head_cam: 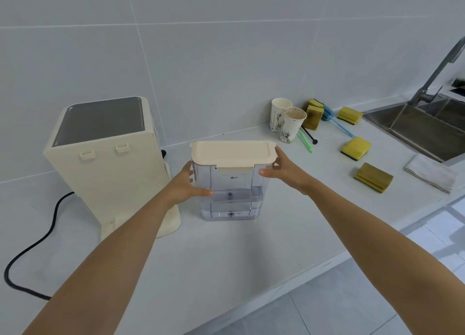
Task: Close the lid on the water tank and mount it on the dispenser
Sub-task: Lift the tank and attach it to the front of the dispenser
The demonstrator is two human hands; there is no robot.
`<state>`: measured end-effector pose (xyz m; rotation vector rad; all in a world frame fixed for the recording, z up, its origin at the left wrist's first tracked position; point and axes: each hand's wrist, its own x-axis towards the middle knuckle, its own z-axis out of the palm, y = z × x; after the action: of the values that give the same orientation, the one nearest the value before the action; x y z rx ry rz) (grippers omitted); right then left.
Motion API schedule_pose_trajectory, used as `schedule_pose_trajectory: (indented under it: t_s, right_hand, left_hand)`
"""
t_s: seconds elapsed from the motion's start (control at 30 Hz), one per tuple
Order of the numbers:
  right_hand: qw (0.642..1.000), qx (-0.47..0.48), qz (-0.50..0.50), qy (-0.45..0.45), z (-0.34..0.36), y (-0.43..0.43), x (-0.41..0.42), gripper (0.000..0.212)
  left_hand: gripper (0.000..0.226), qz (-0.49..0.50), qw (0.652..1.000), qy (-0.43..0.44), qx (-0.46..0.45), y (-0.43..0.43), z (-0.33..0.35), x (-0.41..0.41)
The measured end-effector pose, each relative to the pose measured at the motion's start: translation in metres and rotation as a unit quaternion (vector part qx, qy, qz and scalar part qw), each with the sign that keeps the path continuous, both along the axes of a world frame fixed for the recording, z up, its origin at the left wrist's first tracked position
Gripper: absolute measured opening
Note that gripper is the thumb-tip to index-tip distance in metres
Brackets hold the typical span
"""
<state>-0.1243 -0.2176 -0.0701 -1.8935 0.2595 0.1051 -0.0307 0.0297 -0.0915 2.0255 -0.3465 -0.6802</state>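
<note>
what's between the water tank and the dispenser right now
In the head view, only the left hand, pressed against the water tank's left side, sits in the gap beside the dispenser. Below it the countertop is bare.

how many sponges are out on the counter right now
5: two leaning at the wall behind the cups, one by the sink, one mid-counter, one nearest the towel. More may hide behind the cups.

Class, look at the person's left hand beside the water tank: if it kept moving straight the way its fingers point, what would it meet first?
The left hand points rightward at the water tank; its clear side wall comes first, probably already touched.
</note>
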Motion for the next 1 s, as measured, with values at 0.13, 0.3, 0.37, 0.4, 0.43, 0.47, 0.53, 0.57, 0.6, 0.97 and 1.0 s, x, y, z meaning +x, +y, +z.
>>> schedule_pose_trajectory:
  t_s: [0.13, 0.3, 0.37, 0.4, 0.43, 0.47, 0.53, 0.57, 0.6, 0.97, 1.0]
  right_hand:
    - [1.000, -0.020, 0.001, 0.011, -0.022, 0.005, -0.003, 0.089]
    - [0.996, -0.047, 0.000, 0.075, -0.047, 0.008, -0.002, 0.091]
    - [0.992, -0.076, 0.006, 0.101, -0.056, 0.007, 0.001, 0.092]
    - [0.990, -0.086, 0.007, 0.114, -0.061, 0.006, 0.002, 0.094]
    - [0.989, -0.087, 0.006, 0.122, -0.063, 0.007, 0.003, 0.095]
    - [0.988, -0.088, -0.003, 0.128, -0.062, 0.010, 0.004, 0.094]
    - [0.987, -0.092, -0.025, 0.129, -0.062, 0.015, 0.005, 0.088]
    - [0.987, -0.096, -0.035, 0.128, -0.065, 0.015, 0.007, 0.086]
    - [0.985, -0.101, -0.043, 0.131, -0.067, 0.015, 0.008, 0.084]
    - [0.982, -0.138, -0.044, 0.124, -0.064, 0.017, 0.007, 0.070]
    - [0.981, -0.143, -0.042, 0.128, -0.064, 0.017, 0.008, 0.070]
  left_hand:
    - [0.098, 0.004, 1.000, 0.005, -0.023, -0.008, -0.012, -0.006]
    - [0.092, 0.005, 0.999, -0.005, -0.033, -0.013, -0.023, -0.006]
    - [0.093, 0.008, 1.000, -0.003, -0.017, -0.013, -0.027, -0.003]
    - [0.093, 0.011, 1.000, -0.002, -0.006, -0.012, -0.028, -0.001]
    - [0.091, 0.014, 1.000, 0.000, 0.003, -0.012, -0.030, 0.001]
    - [0.087, 0.018, 1.000, 0.001, 0.013, -0.011, -0.031, 0.003]
    - [0.080, 0.027, 0.999, 0.004, 0.030, -0.011, -0.034, 0.006]
    - [0.077, 0.030, 0.999, 0.003, 0.036, -0.012, -0.035, 0.007]
    - [0.073, 0.032, 0.999, 0.002, 0.041, -0.013, -0.035, 0.008]
    - [0.069, 0.030, 0.999, -0.011, 0.039, -0.010, -0.034, 0.007]
    - [0.070, 0.029, 0.999, -0.014, 0.037, -0.010, -0.033, 0.006]
